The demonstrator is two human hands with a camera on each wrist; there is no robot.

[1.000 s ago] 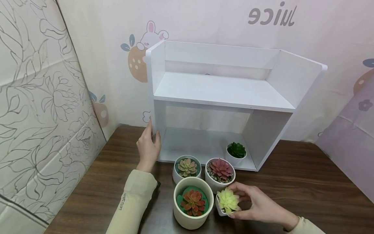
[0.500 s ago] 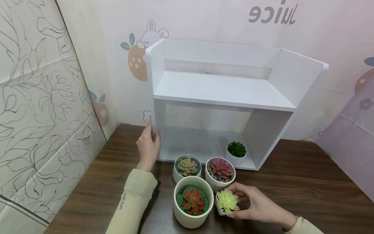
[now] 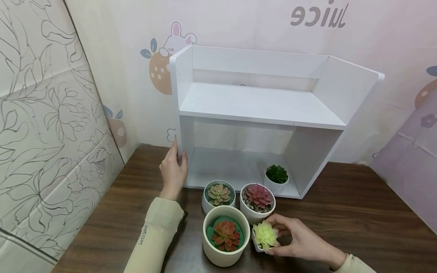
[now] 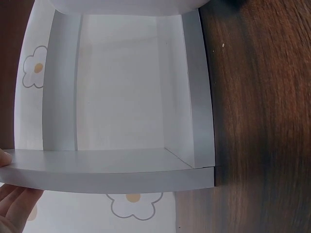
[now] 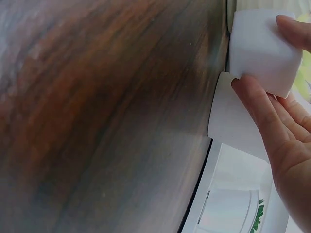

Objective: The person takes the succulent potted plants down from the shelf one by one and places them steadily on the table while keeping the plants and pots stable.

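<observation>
My left hand (image 3: 173,175) grips the left side panel of a white two-tier desktop shelf (image 3: 263,105). In the left wrist view its thumb lies on one face of the panel (image 4: 102,180) and its fingers on the other. My right hand (image 3: 297,239) holds a small potted succulent (image 3: 265,235) with yellow-green leaves, thumb and fingers on opposite sides of its squarish white pot (image 5: 262,51). This pot stands at the front, beside a larger cream pot (image 3: 223,259) with a red-orange succulent (image 3: 226,235) and just in front of a white pot with a dark pink succulent (image 3: 258,196).
A pale green succulent (image 3: 219,194) in a round white pot stands before the shelf. On the lower tier, at the right, sits a dark green succulent (image 3: 277,174) in a white pot. Under everything is a dark wooden table (image 3: 358,204), with a patterned wall (image 3: 362,144) behind.
</observation>
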